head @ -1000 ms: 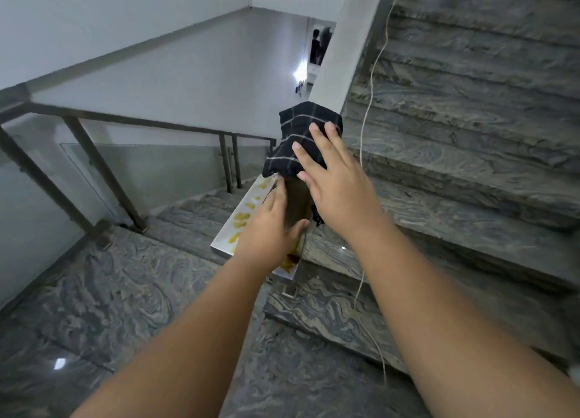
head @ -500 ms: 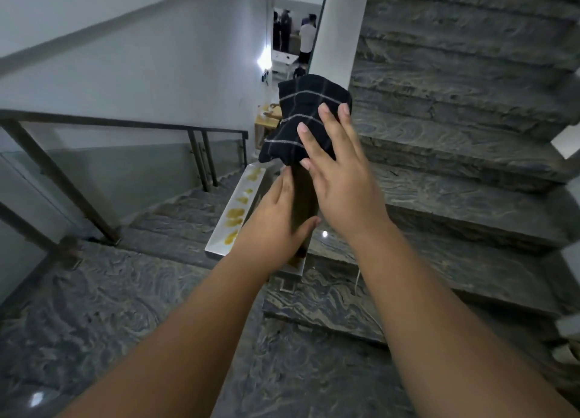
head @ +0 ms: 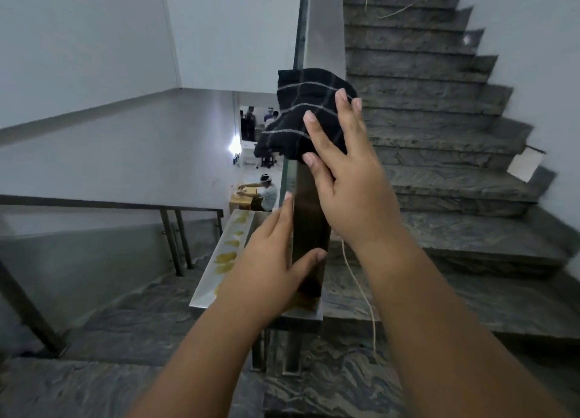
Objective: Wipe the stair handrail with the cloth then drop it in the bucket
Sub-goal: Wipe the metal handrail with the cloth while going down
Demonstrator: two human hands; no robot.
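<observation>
A dark checked cloth lies draped over the stair handrail, a flat dark metal rail that climbs away from me. My right hand presses flat on the cloth's lower right part, fingers spread and pointing up the rail. My left hand grips the bare rail lower down, thumb across its top and fingers along its left side. No bucket is in view.
Grey marble steps rise on the right, with a thin cord trailing down them. A lower railing with glass borders the landing on the left. A white ledge with yellow stains runs beside the rail. People stand and sit far below.
My right hand has pushed the cloth further up the rail. My left hand has kept its hold lower down. The view has tilted up, showing more of the upper flight.
</observation>
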